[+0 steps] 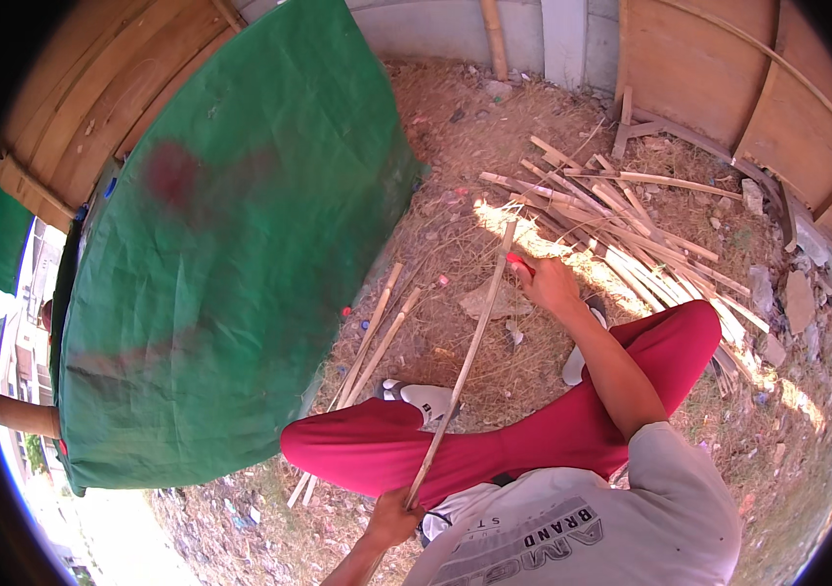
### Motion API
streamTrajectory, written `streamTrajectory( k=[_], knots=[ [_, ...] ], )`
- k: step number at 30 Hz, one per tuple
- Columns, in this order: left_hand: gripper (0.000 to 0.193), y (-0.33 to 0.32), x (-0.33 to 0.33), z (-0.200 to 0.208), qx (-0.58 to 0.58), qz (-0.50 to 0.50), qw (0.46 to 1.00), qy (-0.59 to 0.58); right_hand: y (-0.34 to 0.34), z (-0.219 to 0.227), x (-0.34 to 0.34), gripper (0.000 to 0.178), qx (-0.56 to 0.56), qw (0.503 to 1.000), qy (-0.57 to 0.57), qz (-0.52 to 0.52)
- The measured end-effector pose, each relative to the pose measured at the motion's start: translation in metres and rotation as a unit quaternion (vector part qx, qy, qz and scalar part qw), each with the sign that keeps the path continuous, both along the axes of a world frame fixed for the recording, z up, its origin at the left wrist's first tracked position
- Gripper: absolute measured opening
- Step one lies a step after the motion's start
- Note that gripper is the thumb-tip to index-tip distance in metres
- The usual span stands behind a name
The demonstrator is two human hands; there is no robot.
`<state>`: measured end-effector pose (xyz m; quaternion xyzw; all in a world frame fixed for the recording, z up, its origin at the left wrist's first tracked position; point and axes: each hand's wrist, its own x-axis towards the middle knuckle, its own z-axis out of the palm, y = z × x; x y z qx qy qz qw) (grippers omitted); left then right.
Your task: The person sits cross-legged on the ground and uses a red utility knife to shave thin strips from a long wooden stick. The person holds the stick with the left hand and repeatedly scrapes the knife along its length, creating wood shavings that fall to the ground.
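Observation:
A long, thin bamboo strip [469, 359] slants across my lap, from beside my waist up to the ground in front of me. My left hand [394, 520] is closed around its lower part, near my hip. Close to the strip's far end, my right hand [550, 286] grips a small tool with a red handle [520, 263]. The working end of that tool is too small to make out, and I cannot tell whether it touches the strip. My legs, in dark red trousers [562, 439], are bent and spread around the strip.
A pile of split bamboo strips [636, 234] lies ahead on the right. Several more strips [377, 337] rest left of my legs. A green tarp [230, 254] stands close on the left. Wooden panels [709, 78] and a grey wall [426, 34] bound the littered ground.

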<state>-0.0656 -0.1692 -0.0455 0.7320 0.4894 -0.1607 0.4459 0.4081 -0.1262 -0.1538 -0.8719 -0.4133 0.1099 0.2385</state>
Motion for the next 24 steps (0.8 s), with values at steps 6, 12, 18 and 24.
streamTrajectory(
  k=[6,12,18,24],
  knots=[
    [0.016,-0.010,-0.039,0.009,-0.022,0.024,0.999,-0.025,0.003,-0.024,0.023,0.037,0.013,0.992,0.016,-0.124],
    [0.022,-0.007,-0.003,0.013,0.079,0.101,0.990,-0.051,-0.002,0.010,-0.001,0.043,0.164,0.967,0.155,-0.118],
    [0.036,0.009,0.042,-0.025,0.108,0.177,0.967,-0.147,-0.034,0.061,-0.115,0.035,0.278,0.935,0.141,0.168],
    [0.032,0.047,0.081,-0.040,0.136,0.151,0.960,-0.192,-0.044,0.061,-0.150,0.036,0.240,0.921,0.062,0.302]
  ],
)
